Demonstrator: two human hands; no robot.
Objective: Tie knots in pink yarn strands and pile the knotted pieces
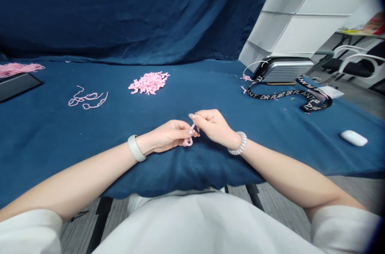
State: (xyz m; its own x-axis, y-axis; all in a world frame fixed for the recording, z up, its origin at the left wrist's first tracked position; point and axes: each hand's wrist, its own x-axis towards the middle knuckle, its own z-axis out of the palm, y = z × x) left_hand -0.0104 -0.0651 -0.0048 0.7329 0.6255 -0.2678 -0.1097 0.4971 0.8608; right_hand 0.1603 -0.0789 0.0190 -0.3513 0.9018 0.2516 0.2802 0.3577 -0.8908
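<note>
My left hand [167, 136] and my right hand [212, 125] meet above a dark blue cushion [180, 170]. Between them, both pinch a short piece of pink yarn [189, 141], whose small loop hangs below my left fingers. Farther forward on the blue cloth lie a heap of cut pink yarn pieces [148, 83] and a loose, longer pink yarn strand [87, 99]. A white band circles my left wrist, and a coiled white bracelet circles my right.
A black tray [16, 86] with pink yarn [18, 69] sits at the far left. On the right lie a black DR PLANT lanyard [288, 94], a silver ridged case [284, 70] and a white earbud case [353, 138]. A blue backdrop hangs behind, beside white cabinets [297, 17].
</note>
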